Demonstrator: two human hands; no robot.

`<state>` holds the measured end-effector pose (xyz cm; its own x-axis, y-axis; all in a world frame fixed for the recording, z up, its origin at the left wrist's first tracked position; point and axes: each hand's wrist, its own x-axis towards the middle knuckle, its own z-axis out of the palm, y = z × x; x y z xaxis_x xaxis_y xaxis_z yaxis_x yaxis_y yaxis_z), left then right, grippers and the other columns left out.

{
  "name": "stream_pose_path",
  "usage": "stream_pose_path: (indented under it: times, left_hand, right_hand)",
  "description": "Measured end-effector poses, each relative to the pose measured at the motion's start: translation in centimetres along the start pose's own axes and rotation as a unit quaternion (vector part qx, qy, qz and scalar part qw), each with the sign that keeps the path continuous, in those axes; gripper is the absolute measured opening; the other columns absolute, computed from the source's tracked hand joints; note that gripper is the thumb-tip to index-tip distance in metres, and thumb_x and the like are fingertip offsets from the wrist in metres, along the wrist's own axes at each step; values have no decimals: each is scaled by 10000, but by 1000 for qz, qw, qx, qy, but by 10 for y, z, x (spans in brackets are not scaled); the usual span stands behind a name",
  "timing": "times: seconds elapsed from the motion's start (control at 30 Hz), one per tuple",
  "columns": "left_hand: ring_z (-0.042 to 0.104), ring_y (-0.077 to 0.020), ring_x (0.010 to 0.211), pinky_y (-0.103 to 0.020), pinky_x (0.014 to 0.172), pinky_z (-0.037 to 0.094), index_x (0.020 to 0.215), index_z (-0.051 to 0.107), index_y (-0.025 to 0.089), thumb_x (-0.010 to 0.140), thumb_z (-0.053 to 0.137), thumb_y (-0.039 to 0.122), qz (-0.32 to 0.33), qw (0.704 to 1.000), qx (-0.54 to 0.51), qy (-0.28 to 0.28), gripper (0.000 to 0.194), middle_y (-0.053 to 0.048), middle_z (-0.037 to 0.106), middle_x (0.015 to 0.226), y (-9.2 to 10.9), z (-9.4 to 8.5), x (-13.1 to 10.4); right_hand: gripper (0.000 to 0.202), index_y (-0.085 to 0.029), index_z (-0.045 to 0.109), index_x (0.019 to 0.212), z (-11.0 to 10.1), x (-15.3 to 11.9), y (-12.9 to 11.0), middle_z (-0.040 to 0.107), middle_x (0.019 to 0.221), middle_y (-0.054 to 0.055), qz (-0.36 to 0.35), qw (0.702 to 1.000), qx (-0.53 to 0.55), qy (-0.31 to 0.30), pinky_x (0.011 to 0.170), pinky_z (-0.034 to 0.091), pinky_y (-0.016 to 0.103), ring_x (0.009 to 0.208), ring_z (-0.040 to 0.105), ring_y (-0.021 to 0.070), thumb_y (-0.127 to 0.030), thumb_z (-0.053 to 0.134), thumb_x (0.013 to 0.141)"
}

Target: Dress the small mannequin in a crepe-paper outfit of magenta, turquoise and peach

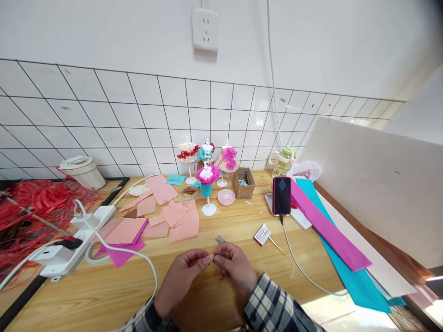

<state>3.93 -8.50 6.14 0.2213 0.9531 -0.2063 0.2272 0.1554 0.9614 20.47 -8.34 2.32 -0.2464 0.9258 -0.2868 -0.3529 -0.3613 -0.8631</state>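
Low in the middle of the view, my left hand (pixel 183 275) pinches a tiny pinkish piece (pixel 211 257) between thumb and fingertips. My right hand (pixel 235 265) meets it from the other side, its thumb and forefinger closed at the same small piece. A small greyish pointed object (pixel 219 239) shows just above my right fingers; whether it is held is unclear. Beyond the hands stands a small white dress form (pixel 206 177) with a magenta ruffle and a teal lower part. Cut peach paper pieces (pixel 174 213) lie to the left of it.
Three more decorated forms (pixel 227 159), a pink dish (pixel 226 197) and a cardboard box (pixel 243 183) stand behind. At left are a power strip (pixel 93 221), a white cable and red strands (pixel 31 207). A phone (pixel 281 196), a tag (pixel 262 234) and coloured paper strips (pixel 328 221) are at right.
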Motion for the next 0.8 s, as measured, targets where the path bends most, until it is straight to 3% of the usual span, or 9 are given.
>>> stream_pose_path:
  times: [0.17, 0.3, 0.4, 0.47, 0.57, 0.63, 0.7, 0.73, 0.8]
  left_hand:
    - [647, -199, 811, -311, 778, 480, 818, 714, 213, 777, 595, 344, 66, 973, 213, -66, 181, -33, 727, 836, 4, -6, -6]
    - [628, -194, 817, -423, 984, 321, 778, 715, 258, 794, 558, 242, 140, 914, 379, -42, 158, -11, 720, 805, 7, -1, -5]
    - [628, -203, 772, -411, 923, 348, 744, 700, 225, 795, 499, 184, 141, 897, 419, -13, 211, -41, 713, 757, 6, 2, 0]
    - [627, -210, 750, -354, 798, 404, 726, 691, 207, 774, 480, 165, 122, 913, 390, 8, 220, -55, 707, 738, 4, 2, 6]
    - [630, -209, 741, -312, 715, 440, 733, 684, 192, 734, 526, 216, 53, 974, 215, 49, 160, -47, 712, 757, -1, -1, 15]
    - [631, -211, 739, -311, 716, 465, 717, 680, 176, 677, 621, 292, 5, 997, 49, 60, 136, -45, 712, 751, -4, -2, 19]
    - [630, -209, 746, -309, 734, 479, 702, 679, 162, 607, 706, 340, -19, 993, -101, 53, 203, -43, 709, 746, -6, -2, 20]
    - [629, -204, 753, -308, 746, 481, 705, 681, 159, 589, 730, 353, -21, 986, -159, 50, 231, -41, 707, 745, -6, -3, 20]
    - [631, -196, 769, -301, 762, 484, 724, 685, 159, 583, 753, 370, -19, 972, -226, 59, 263, -36, 708, 756, -4, -3, 18]
  right_hand:
    - [411, -167, 595, 756, -21, 15, -15, 579, 618, -48, 28, 988, -145, -43, 446, 433, 209, 520, 515, 93, -383, 834, 501]
    - [163, -179, 626, 741, -15, 16, -28, 598, 605, -51, -51, 932, -353, -58, 522, 415, 203, 560, 550, 96, -175, 749, 634]
    - [129, -221, 635, 819, 1, 8, -32, 650, 684, -46, -167, 840, -514, -52, 620, 441, 226, 635, 591, 110, -123, 649, 737]
    - [100, -226, 623, 846, 12, 0, -30, 667, 760, -18, -249, 754, -608, -13, 706, 453, 268, 718, 606, 141, -143, 597, 795]
    - [115, -217, 607, 890, 20, -10, -21, 662, 796, 22, -347, 634, -690, 42, 691, 448, 291, 757, 597, 178, -145, 530, 843]
    - [160, -224, 604, 954, 20, -14, -15, 672, 813, 24, -403, 594, -694, 50, 642, 438, 283, 733, 592, 174, -143, 498, 866]
    - [203, -238, 602, 1016, 17, -17, -10, 690, 884, 23, -448, 594, -666, 50, 653, 442, 281, 754, 598, 163, -146, 476, 887]
    - [210, -243, 605, 1027, 16, -18, -9, 694, 920, 23, -462, 611, -640, 54, 686, 451, 281, 781, 603, 158, -149, 474, 891]
    - [182, -238, 617, 1011, 16, -19, -8, 693, 948, 26, -452, 686, -563, 88, 732, 467, 280, 801, 606, 149, -180, 502, 882]
